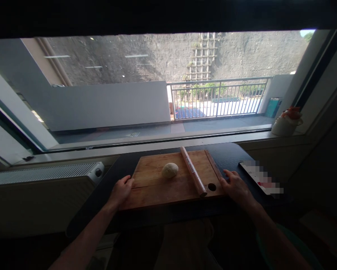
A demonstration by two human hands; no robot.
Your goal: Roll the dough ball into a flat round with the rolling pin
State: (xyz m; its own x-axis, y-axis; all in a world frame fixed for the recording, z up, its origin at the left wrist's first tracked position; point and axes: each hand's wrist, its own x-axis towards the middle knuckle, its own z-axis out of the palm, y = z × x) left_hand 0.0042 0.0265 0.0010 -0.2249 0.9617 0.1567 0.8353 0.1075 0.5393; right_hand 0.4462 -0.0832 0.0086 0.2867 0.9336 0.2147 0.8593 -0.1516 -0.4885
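A wooden cutting board (154, 193) lies on a dark table in front of me. My left hand (121, 192) grips its left edge, fingers closed around the rim. On the opposite side my right hand (235, 186) holds the board's right edge near the round hole. A pale ball of dough (169, 170) rests near the middle of the board. To its right a rolling pin (193, 171), seemingly in clear wrap with a printed label, lies slanted across the wood. Neither hand touches the dough or the pin.
The dark table (227, 153) stands against a window sill (101, 152). A partly blurred phone-like flat object (256, 178) lies right of the board. A white radiator (44, 174) is at the left. On the sill's right end sits a white pot (285, 125) with an orange top.
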